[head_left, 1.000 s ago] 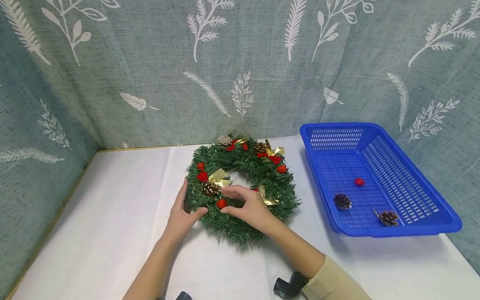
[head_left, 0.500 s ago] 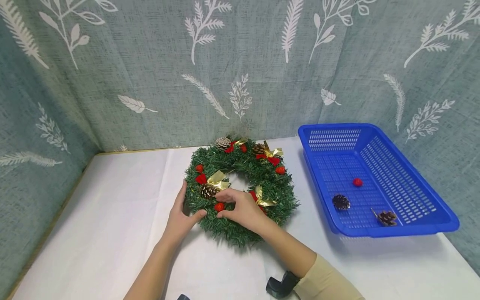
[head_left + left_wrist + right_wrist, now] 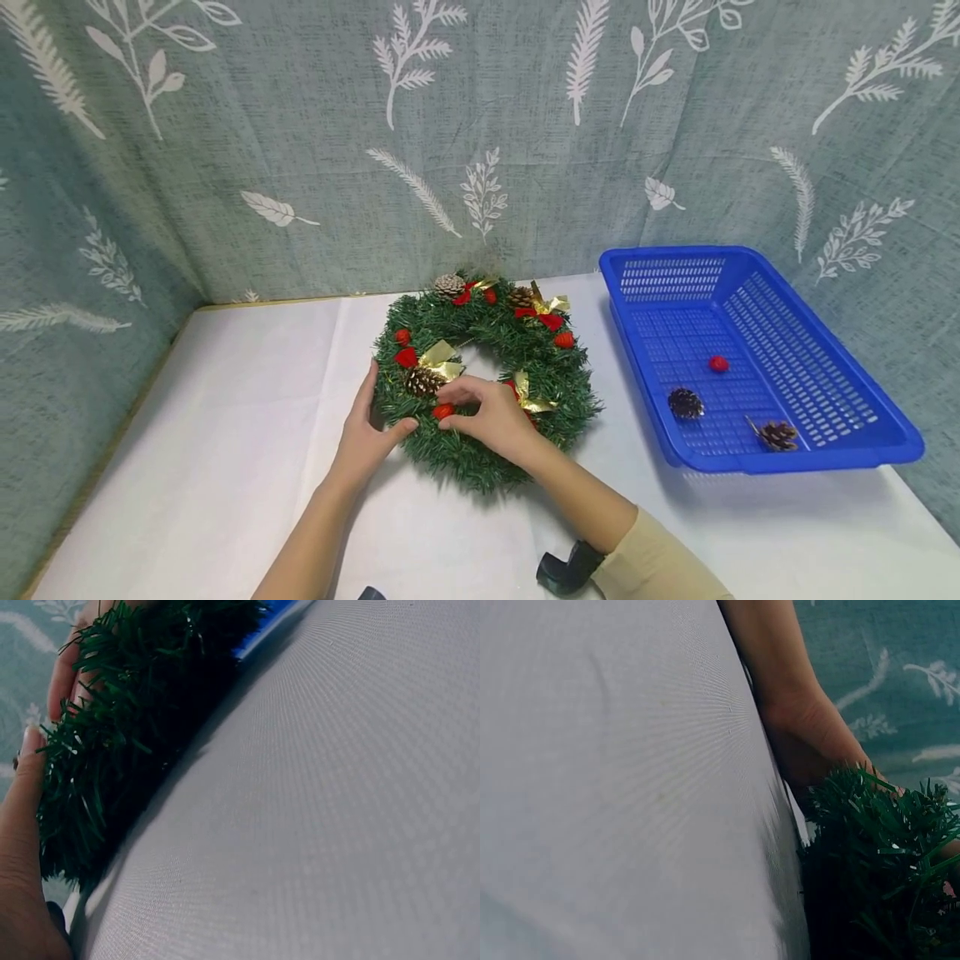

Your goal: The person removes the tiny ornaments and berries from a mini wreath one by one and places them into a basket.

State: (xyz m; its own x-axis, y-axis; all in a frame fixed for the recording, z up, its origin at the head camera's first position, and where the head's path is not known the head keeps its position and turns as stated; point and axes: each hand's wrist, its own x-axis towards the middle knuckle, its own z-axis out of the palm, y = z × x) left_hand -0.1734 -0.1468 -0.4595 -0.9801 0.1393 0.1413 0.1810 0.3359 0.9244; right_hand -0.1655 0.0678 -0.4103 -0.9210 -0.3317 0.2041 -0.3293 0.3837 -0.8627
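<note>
The left hand (image 3: 365,440), spread wide, is bracing the wreath (image 3: 457,457) at centre frame while the right hand (image 3: 491,417) is pinching its red ball (image 3: 442,412), where a light touch is probably serving best!

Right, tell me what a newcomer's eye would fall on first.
Probably the green wreath on the white table, with gold bows, the left hand at its left edge and the right hand over its near part. Next, perhaps the blue basket to its right, with two pine cones and a red ball inside.
</note>
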